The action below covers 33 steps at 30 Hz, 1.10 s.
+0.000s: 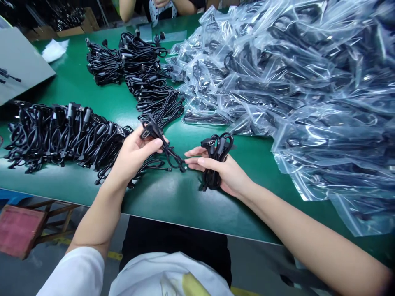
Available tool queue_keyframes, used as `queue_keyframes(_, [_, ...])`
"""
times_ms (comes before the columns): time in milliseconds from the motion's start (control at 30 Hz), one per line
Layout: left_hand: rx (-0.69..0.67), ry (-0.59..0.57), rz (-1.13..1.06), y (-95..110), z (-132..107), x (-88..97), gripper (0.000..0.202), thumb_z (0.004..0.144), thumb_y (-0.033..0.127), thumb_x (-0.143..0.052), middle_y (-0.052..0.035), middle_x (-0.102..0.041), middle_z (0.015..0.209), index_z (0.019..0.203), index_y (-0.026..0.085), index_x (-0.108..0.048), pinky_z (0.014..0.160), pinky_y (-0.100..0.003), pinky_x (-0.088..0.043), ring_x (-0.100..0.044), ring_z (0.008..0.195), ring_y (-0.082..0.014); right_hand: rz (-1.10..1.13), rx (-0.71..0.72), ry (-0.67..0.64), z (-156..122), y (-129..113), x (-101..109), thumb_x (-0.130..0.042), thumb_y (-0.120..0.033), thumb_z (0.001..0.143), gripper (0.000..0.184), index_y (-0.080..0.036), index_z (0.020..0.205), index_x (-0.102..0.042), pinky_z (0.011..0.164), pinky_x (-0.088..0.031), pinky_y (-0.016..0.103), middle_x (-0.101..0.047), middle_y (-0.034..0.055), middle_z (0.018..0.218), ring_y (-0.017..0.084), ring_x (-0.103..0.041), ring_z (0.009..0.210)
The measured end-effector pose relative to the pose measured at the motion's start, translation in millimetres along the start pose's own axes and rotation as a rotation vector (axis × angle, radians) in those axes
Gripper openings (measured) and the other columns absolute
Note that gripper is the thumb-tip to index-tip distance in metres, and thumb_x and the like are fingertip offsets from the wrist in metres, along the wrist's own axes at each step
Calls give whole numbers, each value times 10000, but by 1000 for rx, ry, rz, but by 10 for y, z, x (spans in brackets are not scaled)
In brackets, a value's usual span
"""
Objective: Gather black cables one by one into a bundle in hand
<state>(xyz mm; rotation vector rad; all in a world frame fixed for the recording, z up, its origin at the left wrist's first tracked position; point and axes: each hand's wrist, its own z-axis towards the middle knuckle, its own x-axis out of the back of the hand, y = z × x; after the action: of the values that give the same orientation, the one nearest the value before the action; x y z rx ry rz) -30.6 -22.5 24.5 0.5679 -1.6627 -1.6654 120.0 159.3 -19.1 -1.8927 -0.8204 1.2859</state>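
My left hand [134,154] is closed on a loose black cable [160,142]; its connector sticks up above my thumb and the cord trails right toward my other hand. My right hand [220,168] grips a coiled black cable bundle [216,158], thumb across it, fingers pointing left. Both hands hover over the green table [173,197] near its front edge, a short gap between them.
A long heap of black cables [61,133] lies left of my hands, and more cable bundles [135,65] stretch to the back. A big pile of clear bagged cables [293,90] fills the right. A grey panel [21,61] sits far left. Another person's arms [154,8] show at the far edge.
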Motion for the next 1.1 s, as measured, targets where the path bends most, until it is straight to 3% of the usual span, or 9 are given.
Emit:
queue_keyframes(67, [65,-82,-80,-41,-21,-98,333,794,410,-781,-32,-692,872,960,171,-618,699,-254,-536,-648,765,-146,-37,14,-40,-15,24,-31,-858,-297,725,298,-215,997,-768,928,-566,332,-771,44,1114,198,-735,1009])
queue_keyframes(233, [216,-222,-115,-61,-66,-285,384,751,426,-816,-5,-655,794,925,168,-590,661,-260,-546,-617,684,-128,-125,-82,-97,-54,65,-59,-859,-360,728,314,-199,975,-752,717,-567,317,-760,20,870,169,-709,743])
queue_keyframes(433, [133,-101,-113,-55,-67,-281,443,767,305,-794,-21,-661,972,1139,193,-583,698,-234,-551,-616,774,-115,-59,-168,-66,-64,51,-66,-892,-372,672,371,-180,935,-713,682,-560,319,-731,5,818,162,-701,677])
queue_keyframes(567, [133,-119,-97,-74,-70,-276,444,762,304,-788,-56,-674,1070,1143,194,-589,727,-259,-561,-643,869,-153,-53,-189,-55,-63,43,-84,-906,-355,653,378,-181,917,-697,662,-556,301,-734,2,847,151,-706,660])
queue_keyframes(767, [136,-127,-98,-112,-72,-263,435,773,283,-780,-57,-681,1062,1158,191,-598,815,-286,-558,-657,940,-169,-61,-193,-60,-57,50,-94,-906,-362,652,385,-172,907,-689,660,-548,309,-734,11,828,156,-699,660])
queue_keyframes(900, [137,-129,-94,-117,-78,-259,425,776,276,-778,-61,-686,1067,1154,191,-603,848,-305,-555,-662,957,-178,-67,-187,-71,-57,67,-84,-895,-371,672,375,-173,914,-687,655,-543,306,-733,17,795,163,-694,673])
queue_keyframes(1100, [130,-90,-107,-113,-68,-256,411,759,273,-796,-42,-677,1038,1104,197,-587,831,-292,-551,-659,923,-164,-33,-147,-136,-56,101,-71,-844,-374,758,342,-183,1001,-698,688,-562,298,-770,60,918,162,-710,726])
